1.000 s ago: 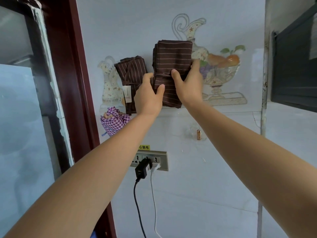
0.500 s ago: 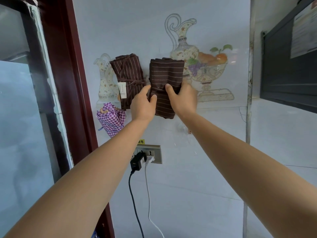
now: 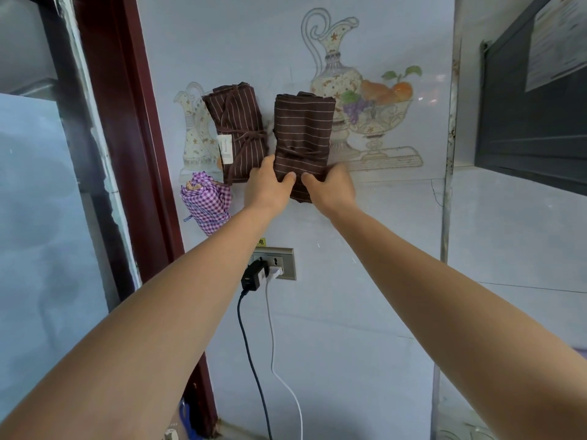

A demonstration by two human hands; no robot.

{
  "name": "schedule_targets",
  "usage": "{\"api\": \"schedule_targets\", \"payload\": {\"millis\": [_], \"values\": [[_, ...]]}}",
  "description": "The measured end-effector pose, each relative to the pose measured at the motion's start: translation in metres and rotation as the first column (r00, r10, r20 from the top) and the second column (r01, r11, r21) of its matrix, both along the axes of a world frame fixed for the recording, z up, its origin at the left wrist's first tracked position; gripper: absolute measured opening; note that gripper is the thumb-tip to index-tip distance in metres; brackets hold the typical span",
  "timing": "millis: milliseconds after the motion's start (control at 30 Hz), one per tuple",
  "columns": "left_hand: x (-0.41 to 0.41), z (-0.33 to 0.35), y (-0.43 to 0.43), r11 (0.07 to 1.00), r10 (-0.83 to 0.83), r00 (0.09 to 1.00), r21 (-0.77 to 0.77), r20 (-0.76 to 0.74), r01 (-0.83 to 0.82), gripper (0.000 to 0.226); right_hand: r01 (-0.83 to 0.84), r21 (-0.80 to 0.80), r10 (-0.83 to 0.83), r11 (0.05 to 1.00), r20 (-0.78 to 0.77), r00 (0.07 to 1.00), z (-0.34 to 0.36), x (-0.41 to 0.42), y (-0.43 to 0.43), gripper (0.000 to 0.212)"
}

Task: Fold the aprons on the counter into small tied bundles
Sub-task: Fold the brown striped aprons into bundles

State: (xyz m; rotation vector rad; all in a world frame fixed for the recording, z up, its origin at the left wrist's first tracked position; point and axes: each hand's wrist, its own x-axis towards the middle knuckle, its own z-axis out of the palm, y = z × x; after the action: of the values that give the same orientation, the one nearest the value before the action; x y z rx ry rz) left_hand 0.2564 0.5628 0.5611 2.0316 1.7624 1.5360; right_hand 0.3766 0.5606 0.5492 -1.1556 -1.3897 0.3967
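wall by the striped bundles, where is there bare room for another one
Free: the wall right of the held bundle, across the painted fruit bowl, and the strip below it down to the outlet. Crowded: left side, where the tied bundle and checked bundle sit close together.

We can read only one character for certain: 电, in dark print on the small yellow sticker [image 3: 261, 241] on the wall just above the socket plate [image 3: 287, 257]; the rest of that sticker is hidden. The white tag [image 3: 225, 149] on the tied brown striped bundle [image 3: 238, 122] bears a line of fine lettering running along its length, too small for us to make out. The pale sheet [image 3: 559, 42] on the dark panel [image 3: 524, 122] at the upper right carries rows of print, blurred beyond reading.
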Motion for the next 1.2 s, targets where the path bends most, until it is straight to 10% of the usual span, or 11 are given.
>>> {"api": "schedule_targets", "payload": {"millis": [467,633,800,1000,1200], "values": [[-0.06,-0.102,-0.08,0.975,0.095,0.994,-0.207,0.058,-0.081,0.025,-0.381,-0.343,0.383,0.858,-0.065,0.921,-0.094,-0.054,-0.075,0.017],[-0.138,-0.228,-0.18,0.893,0.241,0.953,-0.426,0.184,-0.144,0.021,-0.564,-0.554,0.647,0.612,-0.059,0.76,-0.196,-0.124,-0.146,0.012],[-0.198,-0.376,-0.327,0.656,0.5,0.847,-0.719,0.182,-0.232,0.02,-0.6,-0.755,0.873,0.265,-0.077,0.482,-0.318,-0.198,-0.233,0.012],[-0.22,-0.502,-0.533,0.234,0.759,0.631,-0.836,-0.162,-0.497,0.025,-0.47,-0.882,0.995,-0.036,-0.075,0.065,-0.449,-0.264,-0.353,0.014],[-0.18,-0.56,-0.641,-0.32,0.793,0.387,-0.862,-0.471,-0.395,0.061,-0.337,-0.938,0.809,-0.083,0.134,-0.572,-0.548,-0.28,-0.441,0.061]]}}
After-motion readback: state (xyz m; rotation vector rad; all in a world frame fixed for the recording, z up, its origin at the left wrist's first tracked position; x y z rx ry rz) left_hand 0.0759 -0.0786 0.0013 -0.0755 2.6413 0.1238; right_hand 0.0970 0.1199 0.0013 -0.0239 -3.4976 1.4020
